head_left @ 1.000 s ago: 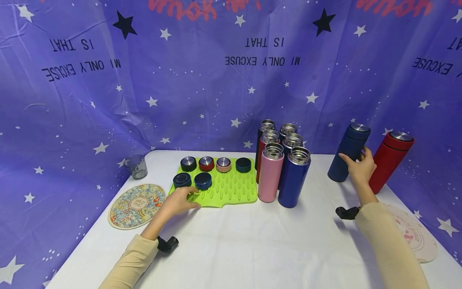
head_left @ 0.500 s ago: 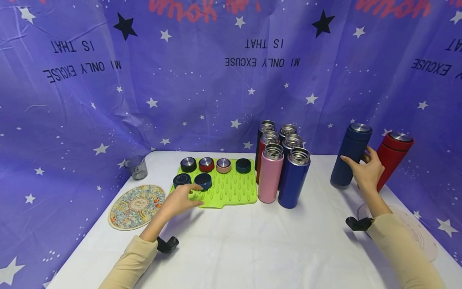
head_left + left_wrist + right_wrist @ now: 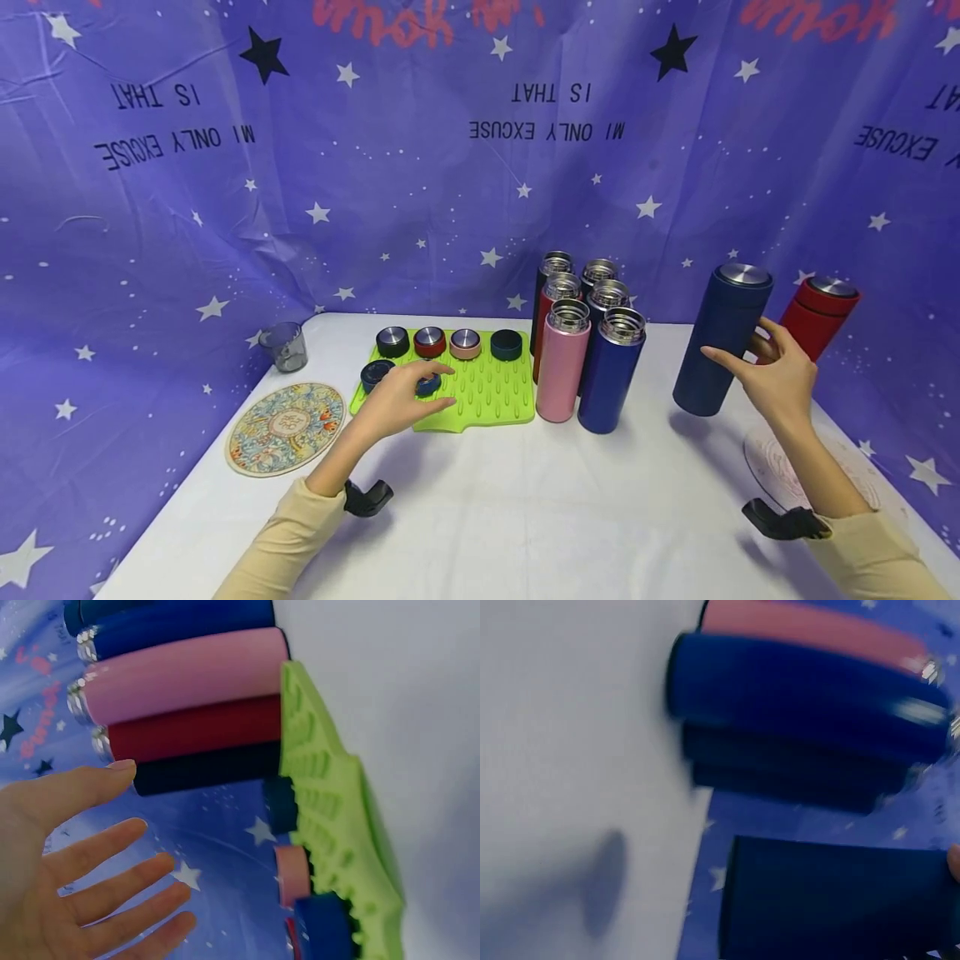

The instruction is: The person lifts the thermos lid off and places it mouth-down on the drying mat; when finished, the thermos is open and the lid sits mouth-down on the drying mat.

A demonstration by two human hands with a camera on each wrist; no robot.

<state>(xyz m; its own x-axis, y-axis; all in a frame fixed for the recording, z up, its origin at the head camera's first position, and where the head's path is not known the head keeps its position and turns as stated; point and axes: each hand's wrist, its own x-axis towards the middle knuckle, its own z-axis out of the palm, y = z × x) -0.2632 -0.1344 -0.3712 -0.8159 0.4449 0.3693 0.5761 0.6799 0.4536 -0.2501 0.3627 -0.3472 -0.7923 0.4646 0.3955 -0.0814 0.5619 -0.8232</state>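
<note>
My right hand [image 3: 783, 379] grips a dark blue thermos [image 3: 716, 342] around its side, lid on. It is lifted off the table, leaning slightly, and its shadow falls apart from it in the right wrist view. Behind that hand stands a red thermos [image 3: 821, 315] with its lid on, partly covered. My left hand [image 3: 401, 402] hovers over the front of a green ribbed mat [image 3: 487, 398], fingers spread and holding nothing. It partly hides a blue lid [image 3: 429, 384]; a dark blue lid [image 3: 375, 374] sits just left of it.
Several lidless thermoses, including a pink one [image 3: 564, 367] and a blue one [image 3: 611, 375], stand grouped right of the mat. More lids line the mat's back. A grey cup [image 3: 285, 346] and a patterned round placemat [image 3: 285, 429] lie left; a pale placemat [image 3: 776, 471] lies right.
The right hand has raised the blue thermos from the table and brought it nearer. My left hand has moved right and up, its fingers spreading, away from the mat's front left edge.
</note>
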